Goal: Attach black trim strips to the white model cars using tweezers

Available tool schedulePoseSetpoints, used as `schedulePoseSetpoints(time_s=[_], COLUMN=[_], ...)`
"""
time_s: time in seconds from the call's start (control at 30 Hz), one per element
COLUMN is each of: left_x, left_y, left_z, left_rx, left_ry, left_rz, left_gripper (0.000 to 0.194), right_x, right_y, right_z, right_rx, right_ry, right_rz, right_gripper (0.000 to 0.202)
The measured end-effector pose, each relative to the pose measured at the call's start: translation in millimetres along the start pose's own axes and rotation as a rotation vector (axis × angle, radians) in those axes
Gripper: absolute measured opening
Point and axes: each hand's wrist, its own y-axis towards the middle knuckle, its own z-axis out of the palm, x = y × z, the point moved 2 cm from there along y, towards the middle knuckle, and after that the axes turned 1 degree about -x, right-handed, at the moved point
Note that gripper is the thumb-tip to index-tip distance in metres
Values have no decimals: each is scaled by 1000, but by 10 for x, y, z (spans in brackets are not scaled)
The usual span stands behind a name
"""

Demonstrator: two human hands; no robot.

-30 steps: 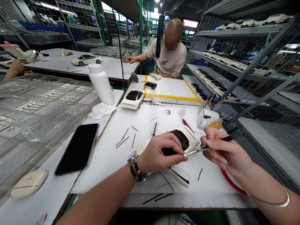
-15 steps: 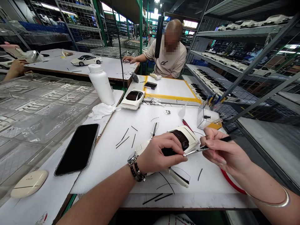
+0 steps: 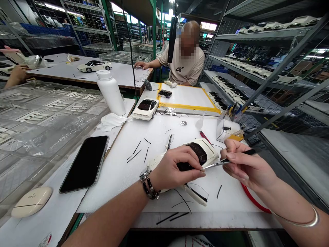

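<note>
My left hand [image 3: 181, 164] reaches over a white model car [image 3: 209, 150] whose doors stand out to both sides. Its thumb and index finger pinch together at something too small to make out. Slim tweezers [image 3: 214, 164], silver with a dark rear end, are gripped in my right hand [image 3: 244, 166], and their tip meets the left fingertips. The left hand hides the middle of the car. One car door [image 3: 196, 195] juts toward me, with a thin black strip along it; the opposite door [image 3: 170, 141] points away.
Loose black strips [image 3: 134, 156] lie left of the car. A phone [image 3: 84, 164], white bottle [image 3: 111, 92] and second model car [image 3: 145, 109] stand further left. A clear tool box [image 3: 228, 127] and red-handled tool [image 3: 205, 137] are behind. A co-worker [image 3: 183, 58] sits opposite.
Both hands stay nearly in place. The right hand and tweezers have shifted very slightly, and the shiny speck at the tip shows less.
</note>
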Motion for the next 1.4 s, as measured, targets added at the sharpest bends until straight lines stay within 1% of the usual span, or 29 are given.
schedulePoseSetpoints(time_s=[0.27,0.5,0.6,0.8,1.2,1.3,1.4], left_x=[5,9,9,5,12,9,2], left_y=[-1,-2,-2,-1,0,3,3], left_z=[-3,2,3,0,-3,-4,-4], left_rx=[4,3,0,1,4,4,-2], left_ry=[-4,-1,3,7,8,11,1], left_rz=[5,5,1,0,-1,-15,-23], left_gripper=[7,7,7,8,9,7,5], right_x=[-14,-36,-38,-7,19,56,115], right_y=[-20,21,24,-2,10,-31,-109], right_z=[-1,13,10,15,11,-20,-63], right_rx=[16,20,48,106,134,147,139], right_ry=[26,33,42,52,-32,-109,-227], right_rz=[19,34,31,-4,-62,-155,-344], right_gripper=[33,32,31,25,25,22,18])
